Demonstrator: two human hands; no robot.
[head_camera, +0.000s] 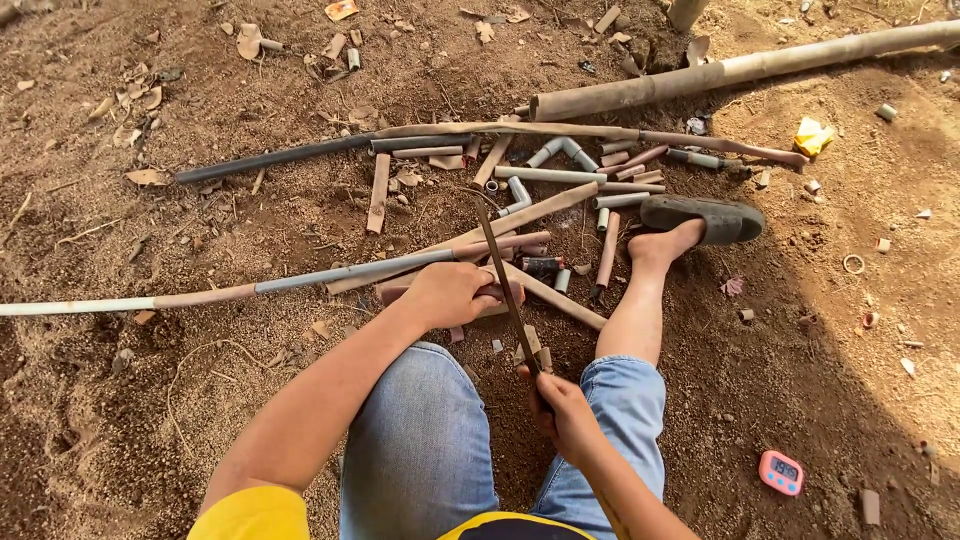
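Dusty grey plastic is what we are working on: a long thin pipe (300, 282) lies across the bare dirt ground (150, 400) from the far left edge toward the middle, and our left hand (450, 293) is clamped down over its near end, pinning it against a short offcut underneath. Our right hand (565, 410) has its grip closed around the handle of a narrow hacksaw blade (500, 270), which slants up and away from us and crosses the pipe just beside the left hand's fingers. We judge that the cutting step is in hand, the blade set on the pipe close to where it is held. The next move, as we read it, calls for steady back-and-forth strokes with the blade kept square to the pipe, while the left hand presses hard enough that the long free length out to the left does not roll or spring. The blade runs very near our fingers, so a slip is the risk to mind. Beyond the cut, farther off, a heap of short pipe pieces and elbow fittings (560, 165) lies scattered, with a thick pipe (740, 68) at the far right. Our sandalled foot (700, 218) rests right of the heap, and a small pink timer (781, 472) lies on the ground at the near right.
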